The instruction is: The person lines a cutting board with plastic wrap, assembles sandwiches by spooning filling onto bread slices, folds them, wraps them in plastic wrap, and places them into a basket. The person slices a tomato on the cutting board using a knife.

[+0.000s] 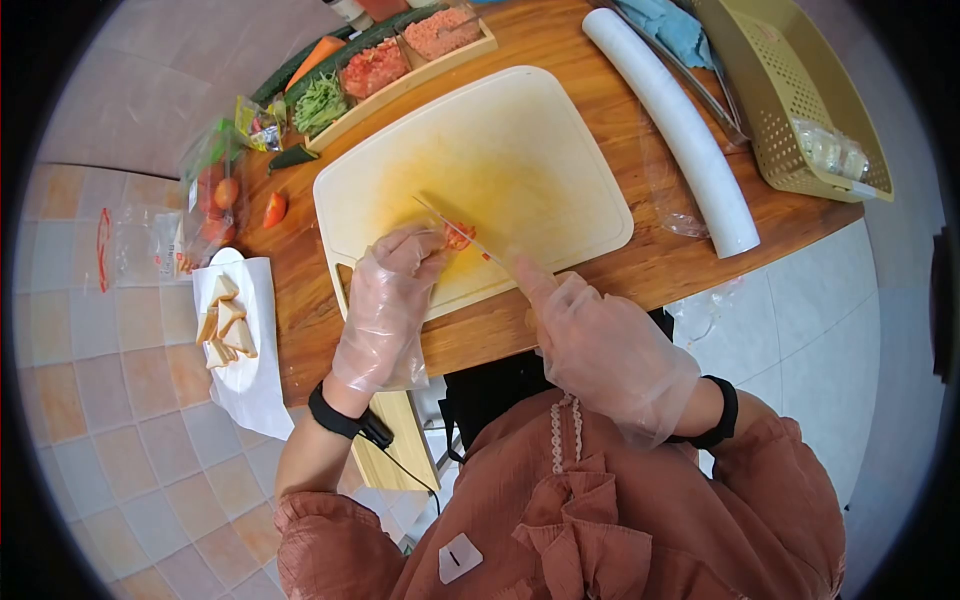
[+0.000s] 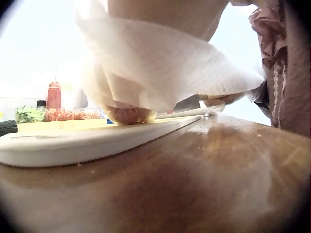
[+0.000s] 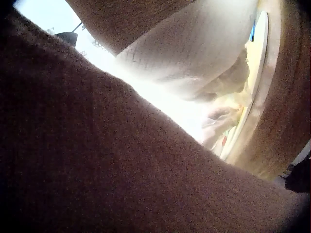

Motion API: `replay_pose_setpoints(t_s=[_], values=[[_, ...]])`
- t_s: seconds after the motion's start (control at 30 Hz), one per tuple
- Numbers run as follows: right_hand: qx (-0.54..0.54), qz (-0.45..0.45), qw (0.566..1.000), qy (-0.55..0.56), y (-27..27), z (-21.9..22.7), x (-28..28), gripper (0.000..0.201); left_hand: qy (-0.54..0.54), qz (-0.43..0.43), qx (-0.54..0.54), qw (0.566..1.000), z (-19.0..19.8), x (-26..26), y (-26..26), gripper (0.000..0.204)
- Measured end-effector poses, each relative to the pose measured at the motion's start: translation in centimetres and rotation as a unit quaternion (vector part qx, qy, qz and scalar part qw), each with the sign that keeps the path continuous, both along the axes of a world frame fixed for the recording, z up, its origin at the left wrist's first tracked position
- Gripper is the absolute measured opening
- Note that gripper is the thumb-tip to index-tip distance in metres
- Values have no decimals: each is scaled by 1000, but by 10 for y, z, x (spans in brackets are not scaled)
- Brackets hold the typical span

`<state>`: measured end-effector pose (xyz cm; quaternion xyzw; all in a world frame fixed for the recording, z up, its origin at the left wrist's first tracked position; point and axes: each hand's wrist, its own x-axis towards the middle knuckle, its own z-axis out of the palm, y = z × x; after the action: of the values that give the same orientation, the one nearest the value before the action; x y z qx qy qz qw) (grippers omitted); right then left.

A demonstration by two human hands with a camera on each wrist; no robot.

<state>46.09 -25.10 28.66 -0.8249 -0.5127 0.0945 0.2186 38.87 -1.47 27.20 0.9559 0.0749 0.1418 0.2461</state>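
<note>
A white cutting board (image 1: 560,120) with a yellow stain lies on the wooden table. Small red pieces (image 1: 459,236), like cut tomato, are near its front edge. The gloved left hand (image 1: 390,300) has bent fingers at the left of these pieces, holding them against the board. The gloved right hand (image 1: 610,345) grips the handle of a knife (image 1: 450,223), whose blade lies slantwise over the red pieces, tip toward the back left. In the left wrist view the loose glove (image 2: 160,58) hides most of the fingers. The right wrist view shows the gloved right hand (image 3: 204,48), the knife hidden.
Behind the board stands a wooden tray (image 1: 420,75) with shredded vegetables and minced red food. To the left are a tomato wedge (image 1: 275,209), bagged tomatoes (image 1: 215,195) and a white plate (image 1: 238,372) with bread pieces. A white roll (image 1: 680,130) and a basket (image 1: 800,110) stand right.
</note>
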Motion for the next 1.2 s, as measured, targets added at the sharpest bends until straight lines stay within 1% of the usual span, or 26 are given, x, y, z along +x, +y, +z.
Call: replay_pose_setpoints(t_s=[0.07, 0.2, 0.27, 0.4, 0.47, 0.5, 0.57, 0.7, 0.77, 0.8, 0.87, 0.9, 0.97, 1.0, 1.07, 1.1, 1.13, 1.17, 1.2], values=[[17, -10, 1000, 3, 0, -2, 0, 68, -9, -14, 2, 1000, -1, 0, 1, 16], [2, -13, 1000, 14, 0, 1, 0, 66, -12, -23, 7, 1000, -2, 0, 2, 18], [-5, -11, 997, 77, 1, 1, 0, 78, 4, -26, 18, 999, -2, 0, 2, 19], [-41, 7, 997, 63, 9, 5, 2, 80, 5, -32, 31, 999, -1, 1, 2, 19], [-85, 4, 994, 62, 12, 6, 2, 81, 4, -33, 32, 999, 0, 1, 1, 18], [-86, 5, 994, 63, 10, 5, 2, 81, 4, -32, 31, 999, 0, 1, 1, 18], [-50, -15, 994, 92, 3, 2, 1, 81, 5, -32, 36, 999, 0, 0, 1, 18], [-80, -20, 993, 83, 2, 4, 0, 81, 10, -31, 46, 998, -1, 0, 2, 17], [-35, -5, 998, 59, 8, -7, 1, 78, 8, -34, 37, 999, -1, 1, 1, 16], [-33, -7, 998, 59, 13, -10, 2, 78, 8, -36, 40, 999, -2, 1, 2, 16], [-70, -10, 997, 9, 21, -17, 4, 74, -1, -32, 26, 999, -4, 0, 3, 16], [-68, -10, 998, 8, 22, -22, 5, 74, -2, -32, 28, 999, -4, 0, 2, 16], [39, -3, 999, -21, 20, -29, 7, 69, -11, -26, 24, 999, -3, 0, 1, 17], [39, -3, 999, -21, 17, -28, 8, 69, -12, -25, 25, 999, -3, -1, -1, 17], [25, 20, 996, -79, 12, -23, 9, 69, -6, 21, -38, 999, -3, -3, -3, 19], [25, 20, 996, -79, 12, -26, 8, 69, -6, 21, -38, 999, -3, -4, -4, 19], [43, 13, 998, -47, 12, -33, 7, 69, -19, 29, -42, 999, -4, -5, -4, 19], [62, 5, 998, -15, 13, -32, 7, 69, -32, 37, -45, 998, -5, -5, -4, 20], [62, 6, 998, -15, 12, -28, 7, 69, -32, 38, -45, 998, -6, -6, -4, 20]])
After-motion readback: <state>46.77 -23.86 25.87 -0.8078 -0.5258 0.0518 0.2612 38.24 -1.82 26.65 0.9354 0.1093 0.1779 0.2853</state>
